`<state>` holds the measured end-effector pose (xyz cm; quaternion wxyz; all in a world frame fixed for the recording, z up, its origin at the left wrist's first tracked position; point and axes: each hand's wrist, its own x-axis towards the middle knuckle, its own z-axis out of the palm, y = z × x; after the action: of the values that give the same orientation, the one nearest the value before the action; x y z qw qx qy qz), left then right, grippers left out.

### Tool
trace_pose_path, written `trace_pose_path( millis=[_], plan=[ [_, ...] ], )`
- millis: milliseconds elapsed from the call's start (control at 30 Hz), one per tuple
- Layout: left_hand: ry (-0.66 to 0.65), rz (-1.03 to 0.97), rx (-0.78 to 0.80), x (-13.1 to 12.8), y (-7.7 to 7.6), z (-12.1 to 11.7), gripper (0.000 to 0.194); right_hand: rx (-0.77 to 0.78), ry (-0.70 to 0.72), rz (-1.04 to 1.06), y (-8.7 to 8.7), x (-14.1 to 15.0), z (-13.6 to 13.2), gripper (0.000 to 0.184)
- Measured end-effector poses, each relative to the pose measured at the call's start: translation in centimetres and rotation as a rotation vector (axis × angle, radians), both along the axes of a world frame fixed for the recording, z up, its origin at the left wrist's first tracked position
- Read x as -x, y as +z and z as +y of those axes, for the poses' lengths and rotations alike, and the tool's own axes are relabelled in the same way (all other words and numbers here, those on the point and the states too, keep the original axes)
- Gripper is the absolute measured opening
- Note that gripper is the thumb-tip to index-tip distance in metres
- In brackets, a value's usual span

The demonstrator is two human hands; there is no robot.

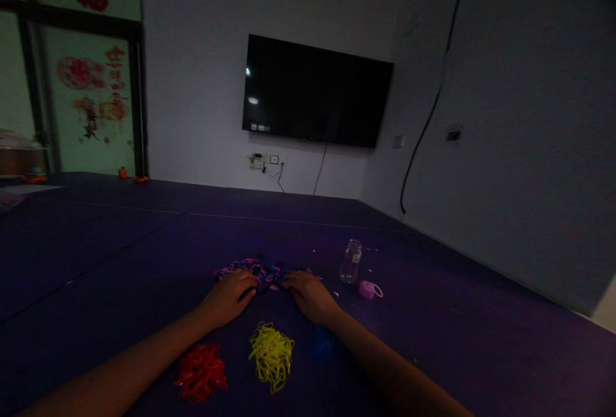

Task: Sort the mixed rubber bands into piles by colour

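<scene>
On the dark purple surface lies a mixed heap of small elastic bands, pink, blue and dark. My left hand rests on the heap's left side, fingers stretched over the bands and thumb apart. From the other side my right hand touches the heap, its fingers reaching out flat towards the left. Neither hand visibly grips a band. Closer to me are a pile of red bands and a pile of yellow bands. A pile of blue bands sits beside my right forearm, dim against the surface.
A clear bottle without its cap stands right of my right hand. Beside it is a pink cap with a loop. Small white scraps are scattered nearby. A television hangs on the far wall; a dark cable runs down the right wall.
</scene>
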<state>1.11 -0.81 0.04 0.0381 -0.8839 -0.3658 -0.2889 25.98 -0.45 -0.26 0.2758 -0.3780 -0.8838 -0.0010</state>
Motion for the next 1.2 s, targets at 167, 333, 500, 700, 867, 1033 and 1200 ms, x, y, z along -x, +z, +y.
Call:
trace_pose_path(
  millis=[167,333,500,700,867,1033,1200],
  plan=[
    [-0.008,0.007,0.023,0.01,0.15,-0.10,0.021,-0.003,-0.062,0.008,0.27,0.08,-0.15,0.033],
    [0.006,-0.003,0.019,-0.01,0.08,-0.07,0.021,-0.025,-0.063,-0.025,0.27,0.07,-0.24,0.033],
    [-0.008,0.004,0.031,-0.05,0.23,-0.22,0.021,-0.015,-0.081,-0.057,-0.04,0.03,-0.19,0.035],
    [-0.015,-0.003,0.017,0.00,0.07,-0.03,0.021,-0.001,-0.054,-0.096,0.47,0.20,-0.30,0.036],
    [-0.012,0.003,0.018,0.07,-0.13,0.19,0.020,0.024,-0.071,-0.156,0.72,0.20,-0.27,0.038],
    [-0.015,-0.009,0.012,0.10,-0.07,0.07,0.021,0.050,-0.118,-0.150,0.67,0.18,-0.36,0.036],
    [-0.021,0.004,0.025,0.08,0.18,-0.06,0.021,0.051,-0.118,-0.146,0.54,0.16,-0.41,0.037]
  ],
)
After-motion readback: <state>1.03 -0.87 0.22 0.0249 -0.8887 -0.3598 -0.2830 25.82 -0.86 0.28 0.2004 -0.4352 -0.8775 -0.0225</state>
